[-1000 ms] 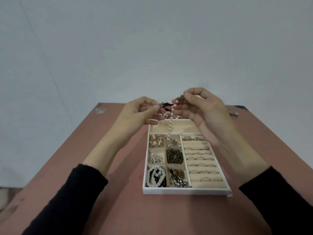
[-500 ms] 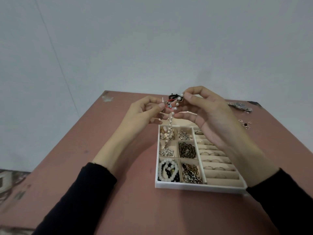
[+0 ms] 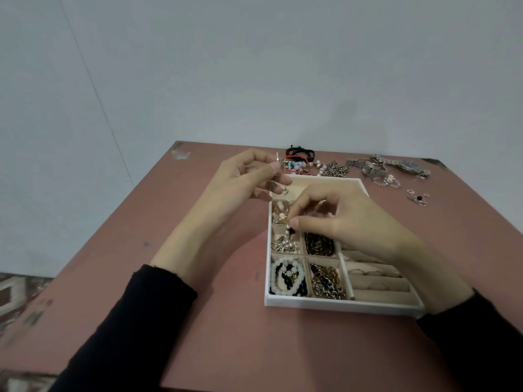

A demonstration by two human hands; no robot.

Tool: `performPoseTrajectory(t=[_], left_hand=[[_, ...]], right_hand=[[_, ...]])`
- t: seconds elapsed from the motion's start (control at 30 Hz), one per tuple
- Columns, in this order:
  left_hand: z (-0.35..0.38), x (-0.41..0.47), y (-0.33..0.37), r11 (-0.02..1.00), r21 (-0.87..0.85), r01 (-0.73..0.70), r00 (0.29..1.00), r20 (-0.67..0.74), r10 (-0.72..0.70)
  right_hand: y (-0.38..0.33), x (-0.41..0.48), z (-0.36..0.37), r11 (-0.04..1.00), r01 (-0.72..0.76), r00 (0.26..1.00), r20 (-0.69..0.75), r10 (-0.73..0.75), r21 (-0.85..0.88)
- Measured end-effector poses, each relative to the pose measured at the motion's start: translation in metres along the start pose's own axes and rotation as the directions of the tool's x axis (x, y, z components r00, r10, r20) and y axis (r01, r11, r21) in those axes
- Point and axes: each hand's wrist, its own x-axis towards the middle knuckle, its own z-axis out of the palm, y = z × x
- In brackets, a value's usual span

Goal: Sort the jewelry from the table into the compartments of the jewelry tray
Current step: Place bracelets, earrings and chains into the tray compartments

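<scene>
A white jewelry tray (image 3: 336,305) with beige compartments lies on the reddish table. My right hand (image 3: 342,219) hovers low over the tray and pinches the end of a pearl strand (image 3: 288,241), whose beads pile in the middle-left compartment. My left hand (image 3: 246,179) is raised at the tray's far left corner, with finger and thumb pinching a small silver piece (image 3: 278,161). Other compartments hold a white bead bracelet (image 3: 285,275), dark chains (image 3: 319,244), gold earrings (image 3: 280,213) and rings in rolls on the right.
Loose jewelry lies along the table's far edge: black and red cords (image 3: 298,157), small chains (image 3: 335,168), a metal watch (image 3: 402,165), earrings (image 3: 417,198). A grey wall stands behind. Patterned floor shows at the lower left.
My right hand has dropped from chest height down to the tray, lowering the pearl strand into the middle-left compartment. The left hand stayed raised. The camera view tilted down and left.
</scene>
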Motion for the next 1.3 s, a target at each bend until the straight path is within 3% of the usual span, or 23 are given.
performPoseTrajectory(t=[0.1, 0.33, 0.53, 0.73, 1.03, 1.3], left_hand=[[-0.001, -0.001, 0.001, 1.000, 0.013, 0.011, 1.000, 0.010, -0.011], [-0.008, -0.009, 0.009, 0.984, 0.177, 0.034, 0.980, 0.189, -0.068], [-0.005, -0.016, 0.013, 0.940, 0.342, -0.002, 0.941, 0.319, -0.114], [-0.007, -0.017, 0.011, 0.851, 0.524, -0.023, 0.912, 0.360, -0.197], [-0.007, -0.017, 0.012, 0.821, 0.570, -0.023, 0.905, 0.360, -0.225], [-0.001, -0.020, 0.011, 0.626, 0.763, -0.159, 0.927, 0.333, -0.172]], right_hand=[[0.003, 0.000, -0.002, 0.989, 0.010, 1.000, 0.008, -0.009, -0.149], [0.007, -0.003, -0.028, 0.999, -0.035, 0.968, -0.249, 0.030, -0.017], [0.009, -0.004, -0.030, 0.999, -0.019, 0.958, -0.286, 0.028, 0.035], [0.011, -0.003, -0.031, 1.000, -0.009, 0.955, -0.297, 0.015, 0.024], [0.012, -0.002, -0.032, 1.000, -0.007, 0.950, -0.313, 0.011, 0.012], [0.012, -0.003, -0.035, 1.000, -0.009, 0.940, -0.341, 0.014, 0.015]])
